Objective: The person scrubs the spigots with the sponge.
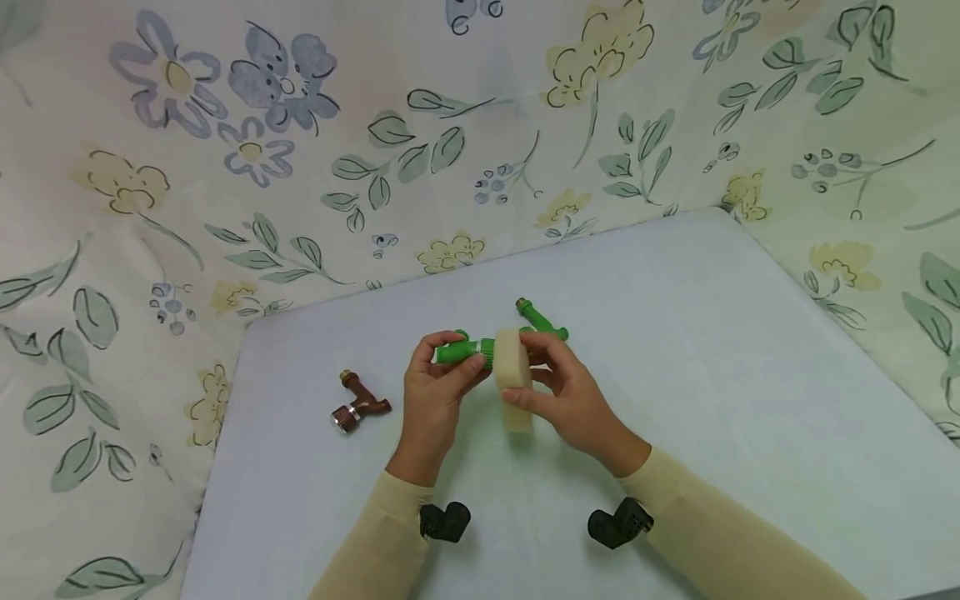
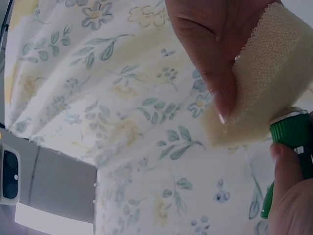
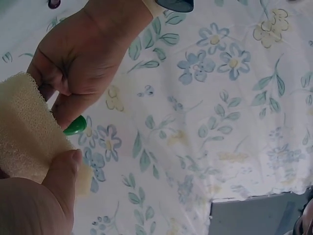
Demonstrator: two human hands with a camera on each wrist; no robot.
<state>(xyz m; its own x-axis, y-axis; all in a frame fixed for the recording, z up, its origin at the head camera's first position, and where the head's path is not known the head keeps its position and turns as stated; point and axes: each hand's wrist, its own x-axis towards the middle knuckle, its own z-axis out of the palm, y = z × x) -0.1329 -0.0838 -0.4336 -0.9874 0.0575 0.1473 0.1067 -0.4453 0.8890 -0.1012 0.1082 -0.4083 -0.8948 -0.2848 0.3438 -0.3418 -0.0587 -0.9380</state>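
Observation:
A green plastic tap (image 1: pixel 453 352) lies sideways in my left hand (image 1: pixel 433 396), gripped between thumb and fingers. Its ribbed end, with a metal ring, points right and meets the face of a cream sponge (image 1: pixel 512 362). My right hand (image 1: pixel 573 408) holds that sponge upright, thumb on the near side and fingers at the far edge. In the left wrist view, the tap's ribbed collar (image 2: pixel 288 129) is against or very near the sponge (image 2: pixel 274 63); exact contact is hard to tell. The right wrist view shows the sponge's porous face (image 3: pixel 29 127), with little of the tap visible.
Behind the hands lies a second green tap (image 1: pixel 538 318) with a brass-coloured threaded end, partly hidden by the right hand. A brown tap (image 1: pixel 363 402) with a silver-ringed knob lies left of the left hand. Floral cloth (image 1: pixel 450 167) rises behind the white table (image 1: pixel 712 375).

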